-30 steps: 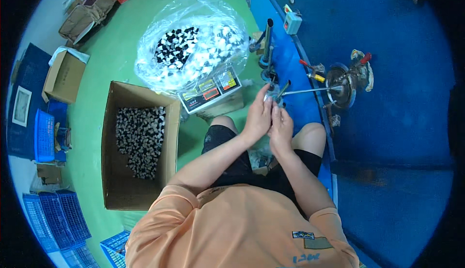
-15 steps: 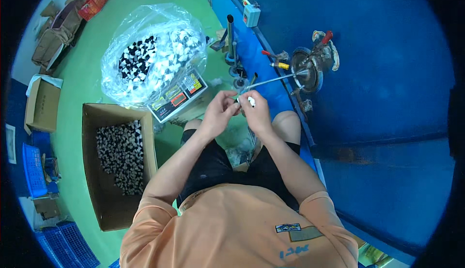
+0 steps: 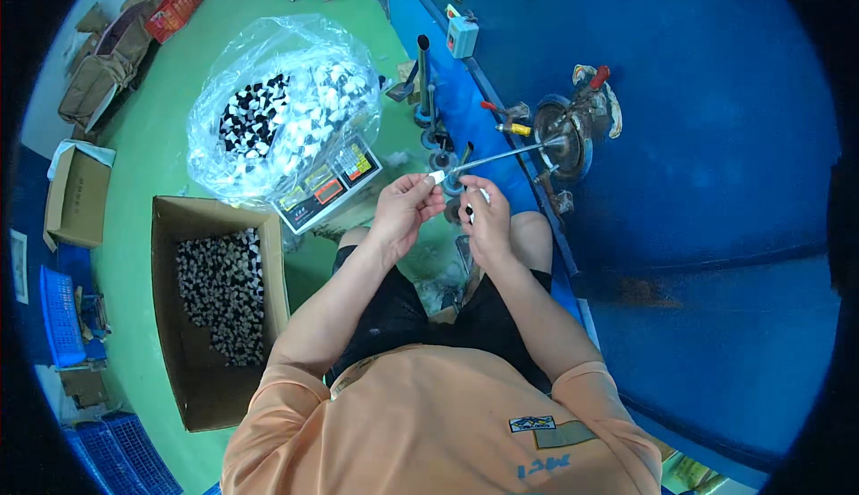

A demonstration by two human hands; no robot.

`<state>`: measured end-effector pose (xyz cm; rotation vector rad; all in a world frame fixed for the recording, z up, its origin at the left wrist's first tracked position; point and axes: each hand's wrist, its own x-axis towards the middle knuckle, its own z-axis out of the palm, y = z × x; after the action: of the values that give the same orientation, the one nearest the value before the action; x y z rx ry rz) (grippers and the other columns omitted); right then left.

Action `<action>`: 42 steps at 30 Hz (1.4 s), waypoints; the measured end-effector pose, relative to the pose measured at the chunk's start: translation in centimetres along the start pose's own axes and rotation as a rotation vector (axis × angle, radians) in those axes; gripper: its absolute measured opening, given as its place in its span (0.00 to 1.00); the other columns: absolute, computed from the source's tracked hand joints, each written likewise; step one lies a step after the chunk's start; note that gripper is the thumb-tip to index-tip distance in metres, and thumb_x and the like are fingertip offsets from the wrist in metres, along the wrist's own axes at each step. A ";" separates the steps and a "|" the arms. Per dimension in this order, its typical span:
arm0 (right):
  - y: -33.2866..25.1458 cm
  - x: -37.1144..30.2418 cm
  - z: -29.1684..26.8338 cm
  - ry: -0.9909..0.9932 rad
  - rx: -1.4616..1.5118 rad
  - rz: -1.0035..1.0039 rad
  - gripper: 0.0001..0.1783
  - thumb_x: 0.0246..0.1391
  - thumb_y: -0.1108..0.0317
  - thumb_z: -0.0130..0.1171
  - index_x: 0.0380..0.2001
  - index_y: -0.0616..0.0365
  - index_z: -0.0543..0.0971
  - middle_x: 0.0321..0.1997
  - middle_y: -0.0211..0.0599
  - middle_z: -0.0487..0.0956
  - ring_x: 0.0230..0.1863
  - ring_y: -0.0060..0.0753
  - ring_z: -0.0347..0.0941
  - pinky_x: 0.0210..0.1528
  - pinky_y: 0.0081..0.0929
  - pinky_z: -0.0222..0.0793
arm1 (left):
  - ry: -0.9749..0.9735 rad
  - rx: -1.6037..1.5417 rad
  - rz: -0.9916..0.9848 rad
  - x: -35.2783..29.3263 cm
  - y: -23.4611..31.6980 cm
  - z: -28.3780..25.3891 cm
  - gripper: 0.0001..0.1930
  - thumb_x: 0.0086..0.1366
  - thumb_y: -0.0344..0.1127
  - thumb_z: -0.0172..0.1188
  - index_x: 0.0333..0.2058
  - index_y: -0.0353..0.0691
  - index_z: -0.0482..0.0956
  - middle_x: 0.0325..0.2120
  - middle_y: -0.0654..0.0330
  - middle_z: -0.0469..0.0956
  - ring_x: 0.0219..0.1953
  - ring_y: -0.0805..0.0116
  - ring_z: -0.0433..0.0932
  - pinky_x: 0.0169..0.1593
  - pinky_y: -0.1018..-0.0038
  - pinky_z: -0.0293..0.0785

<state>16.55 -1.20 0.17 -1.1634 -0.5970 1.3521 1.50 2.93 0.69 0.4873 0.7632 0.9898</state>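
Note:
My left hand (image 3: 407, 213) pinches a small white piece (image 3: 437, 176) between thumb and fingertips, close to the near end of a thin metal rod (image 3: 506, 152). Whether the piece touches the rod, I cannot tell. My right hand (image 3: 488, 225) is closed around small black and white pieces (image 3: 471, 212), just right of the left hand and below the rod. The rod runs to a round metal fixture (image 3: 565, 137) on the blue machine. Left of my hands, a clear plastic bag (image 3: 210, 151) holds many black and white pieces (image 3: 253, 112).
A cardboard box (image 3: 279, 271) with many dark and pale pieces stands at my left. Under the bag is a dark panel (image 3: 331, 189) with coloured labels. A blue machine wall (image 3: 698, 182) fills the right. Upright metal tubes (image 3: 423, 75) stand ahead. Blue baskets (image 3: 63, 316) sit far left.
My hands have moved apart. The left now holds a white piece up by the rod's end, while the right has shifted slightly right and down with pieces in its fingers.

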 end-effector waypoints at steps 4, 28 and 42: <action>-0.1 -0.1 0.0 0.014 -0.005 -0.010 0.11 0.64 0.66 0.52 0.47 0.57 0.74 0.25 0.25 0.69 0.21 0.13 0.60 0.18 0.11 0.48 | 0.017 0.020 -0.001 0.3 0.0 0.5 0.06 0.67 0.29 0.58 0.40 0.32 0.75 0.28 0.58 0.78 0.26 0.73 0.77 0.34 0.79 0.79; -0.8 2.7 2.0 0.124 -0.063 -0.185 0.10 0.63 0.61 0.57 0.35 0.56 0.75 0.23 0.25 0.70 0.20 0.11 0.60 0.18 0.11 0.50 | 0.031 0.444 0.446 1.2 -2.1 3.3 0.10 0.62 0.21 0.58 0.43 0.32 0.76 0.26 0.62 0.76 0.24 0.78 0.72 0.30 0.83 0.71; -0.6 0.4 1.0 -0.143 0.132 0.041 0.13 0.68 0.58 0.48 0.38 0.57 0.73 0.26 0.27 0.71 0.20 0.13 0.61 0.16 0.12 0.49 | 0.426 0.269 0.823 -4.4 2.8 -1.0 0.11 0.68 0.30 0.54 0.46 0.33 0.73 0.29 0.59 0.78 0.29 0.73 0.77 0.37 0.80 0.74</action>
<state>15.99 -0.39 0.97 -0.9833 -0.5793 1.4965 -2.26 0.43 3.49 0.8739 1.1174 1.8040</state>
